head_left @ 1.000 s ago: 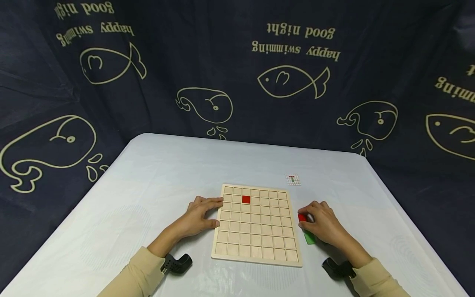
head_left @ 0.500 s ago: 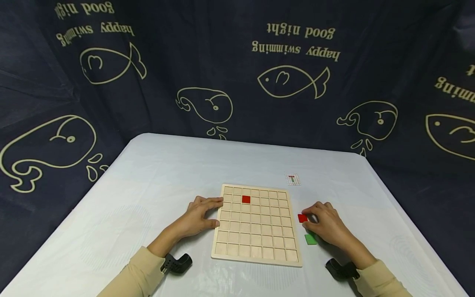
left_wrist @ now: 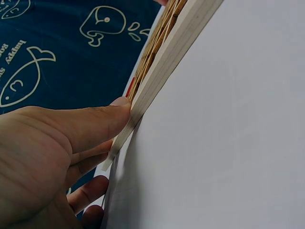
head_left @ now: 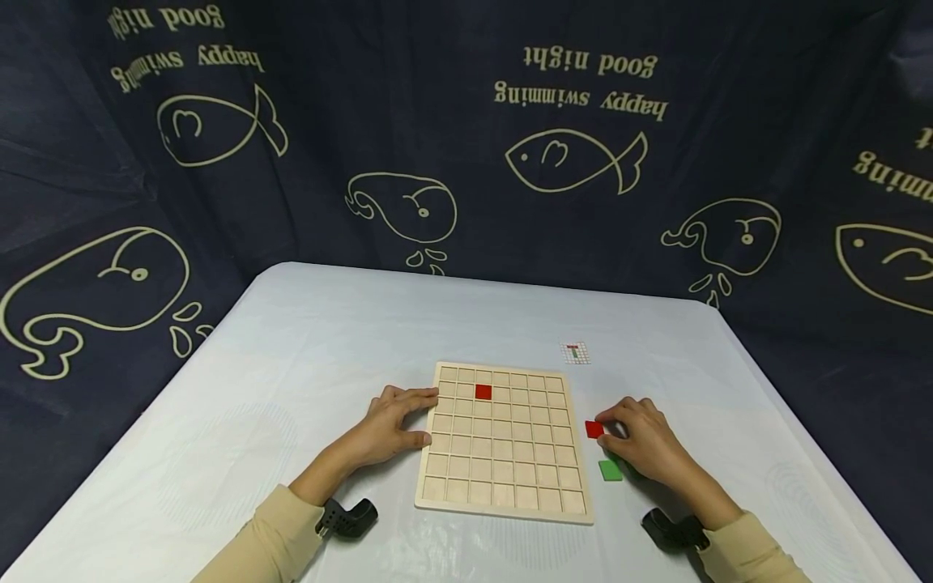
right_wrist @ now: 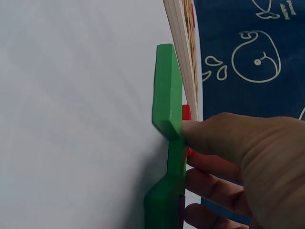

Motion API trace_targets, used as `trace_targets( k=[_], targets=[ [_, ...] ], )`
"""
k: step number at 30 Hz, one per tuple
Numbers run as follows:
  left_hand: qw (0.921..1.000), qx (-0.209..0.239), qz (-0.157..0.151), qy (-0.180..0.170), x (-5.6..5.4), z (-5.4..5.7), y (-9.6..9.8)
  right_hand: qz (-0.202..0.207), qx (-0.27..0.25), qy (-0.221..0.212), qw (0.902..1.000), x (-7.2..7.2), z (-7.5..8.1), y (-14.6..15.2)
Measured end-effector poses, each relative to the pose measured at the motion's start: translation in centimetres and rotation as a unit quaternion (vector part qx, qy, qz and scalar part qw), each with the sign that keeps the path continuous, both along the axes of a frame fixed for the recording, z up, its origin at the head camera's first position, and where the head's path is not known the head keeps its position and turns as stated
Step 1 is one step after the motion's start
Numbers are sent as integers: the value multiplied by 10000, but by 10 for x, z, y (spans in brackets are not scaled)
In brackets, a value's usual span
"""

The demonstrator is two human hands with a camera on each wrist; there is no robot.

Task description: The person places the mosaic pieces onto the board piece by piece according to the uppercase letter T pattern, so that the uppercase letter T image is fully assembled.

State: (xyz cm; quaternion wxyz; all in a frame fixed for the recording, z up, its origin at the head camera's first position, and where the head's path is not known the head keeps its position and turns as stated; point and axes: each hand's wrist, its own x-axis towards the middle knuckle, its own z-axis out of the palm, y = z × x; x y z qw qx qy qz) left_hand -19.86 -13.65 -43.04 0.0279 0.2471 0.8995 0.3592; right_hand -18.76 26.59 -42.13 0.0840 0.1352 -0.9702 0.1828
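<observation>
A square wooden board (head_left: 503, 510) with a grid of recessed cells lies in the middle of the table. One red tile (head_left: 483, 392) sits in a cell near its far left. My left hand (head_left: 386, 425) rests at the board's left edge, thumb and fingers extended against it. To the right of the board, my right hand (head_left: 641, 437) has thumb and index finger curled at the edges of another red tile (head_left: 594, 430), pinching it low over the table. A green tile (head_left: 611, 470) lies just nearer; more green tiles (right_wrist: 164, 205) are partly hidden under the hand.
A small printed grid card (head_left: 576, 353) with a red and green T pattern lies beyond the board's far right corner. The white-covered table (head_left: 350, 316) meets a dark printed curtain (head_left: 466, 97) at the back.
My right hand has drawn slightly right, uncovering more of the red tile and the green tile. The left hand and the board have stayed in place.
</observation>
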Motion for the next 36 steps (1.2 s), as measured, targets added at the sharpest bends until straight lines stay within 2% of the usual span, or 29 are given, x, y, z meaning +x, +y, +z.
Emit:
trace_targets(
  k=[14,36],
  targets=[
    [10000,24,34,8,1,0,0,16,-27,105,9999,0,-2,0],
    [10000,42,12,10,0,0,0,40,-214,167,9996,-3,5,-9]
  ],
)
